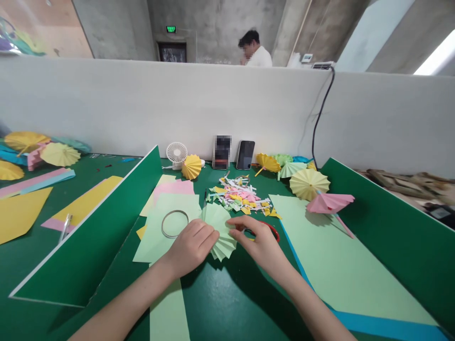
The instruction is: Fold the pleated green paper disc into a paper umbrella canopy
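Note:
A pale green pleated paper fan (222, 244) is spread between my two hands, over the middle of the table. My left hand (195, 244) closes on its left edge, with thumb and fingers pressed together. At its right edge, my right hand (261, 239) pinches the folds between thumb and forefinger. Red-handled scissors (273, 230) lie behind my right hand, partly hidden by it. To the left, a roll of tape (175, 224) rests on light green paper sheets (149, 246). A dark thin tool (205, 198) shows just behind the fan.
Paper scraps (241, 195) are heaped beyond the fan. Finished paper umbrellas, one pink (330, 202) and one yellow (309, 183), sit at right by large green sheets (341, 255). Green dividers (106, 237) flank both sides. Phones (245, 155) and a small fan (177, 152) stand at the back.

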The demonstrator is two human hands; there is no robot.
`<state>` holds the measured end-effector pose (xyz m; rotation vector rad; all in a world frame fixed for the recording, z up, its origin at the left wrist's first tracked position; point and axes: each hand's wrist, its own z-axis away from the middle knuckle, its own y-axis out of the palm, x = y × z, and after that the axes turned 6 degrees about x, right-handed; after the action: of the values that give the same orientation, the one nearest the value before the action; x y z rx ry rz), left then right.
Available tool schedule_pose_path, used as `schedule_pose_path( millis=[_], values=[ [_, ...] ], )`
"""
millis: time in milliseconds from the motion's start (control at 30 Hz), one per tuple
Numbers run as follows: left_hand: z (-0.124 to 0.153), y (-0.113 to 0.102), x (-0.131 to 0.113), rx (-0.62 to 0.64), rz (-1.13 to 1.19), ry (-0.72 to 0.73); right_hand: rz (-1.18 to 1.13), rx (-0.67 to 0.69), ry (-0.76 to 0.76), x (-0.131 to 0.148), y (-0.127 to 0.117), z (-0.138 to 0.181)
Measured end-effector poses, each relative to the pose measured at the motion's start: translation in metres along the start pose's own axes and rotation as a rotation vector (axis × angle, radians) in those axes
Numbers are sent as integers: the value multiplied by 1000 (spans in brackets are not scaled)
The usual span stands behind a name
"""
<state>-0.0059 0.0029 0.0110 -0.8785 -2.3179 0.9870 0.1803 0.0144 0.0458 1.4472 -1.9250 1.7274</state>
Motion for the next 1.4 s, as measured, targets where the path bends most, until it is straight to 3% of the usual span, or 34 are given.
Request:
schedule_pose_path(
  millis=[133,700,1033,1400],
  values=[
    [-1,-1,0,2,-11,-6,71,-67,-97,-2,2,0],
    [-1,-2,-1,-46,54,-65,86,-89,-116,3,7,2],
    [-2,-4,0,-52,40,-63,6,-76,-11,1,9,3],
    [0,-2,1,-64,20,-63,71,-123,-87,2,8,4]
  ],
)
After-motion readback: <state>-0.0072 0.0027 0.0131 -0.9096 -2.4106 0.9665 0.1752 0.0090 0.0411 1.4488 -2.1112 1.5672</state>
